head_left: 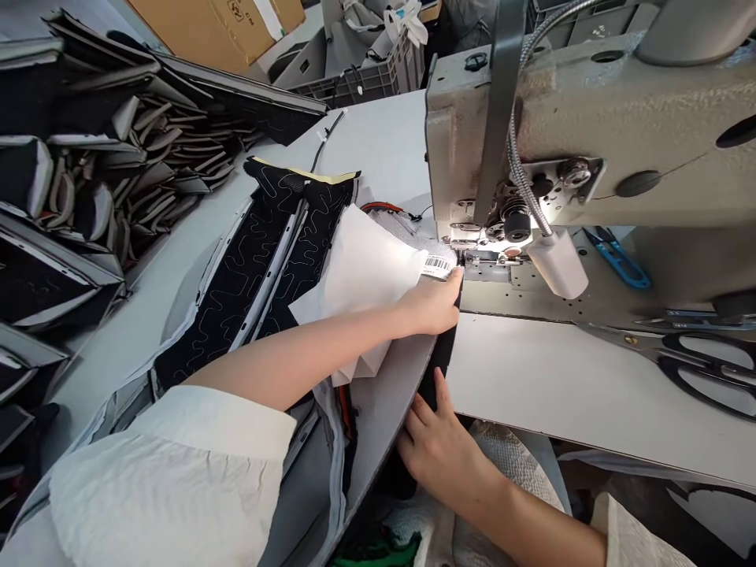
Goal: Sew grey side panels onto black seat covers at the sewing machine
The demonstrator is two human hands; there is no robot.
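At the sewing machine's presser foot (466, 260), my left hand (434, 303) is closed on the edge of a grey fabric panel (390, 394), its fingertips beside a white barcode label (438, 265). Under that forearm lies a crumpled white sheet (366, 260). Lower down, my right hand (440, 445) grips the panel's edge along a black fabric strip (442, 358), with the thumb partly hidden. Left of the white sheet, black quilted fabric (236, 276) with wavy stitching spreads over the table and connects with grey piping.
The sewing machine (567, 142) with its lamp (558, 264) fills the upper right. Blue thread snips (620, 260) rest on its bed. Black-handled scissors (702, 366) lie on the table's right. Stacked black-and-grey pieces (159, 150) stand left; a grey crate (378, 79) and cardboard box (218, 31) are behind.
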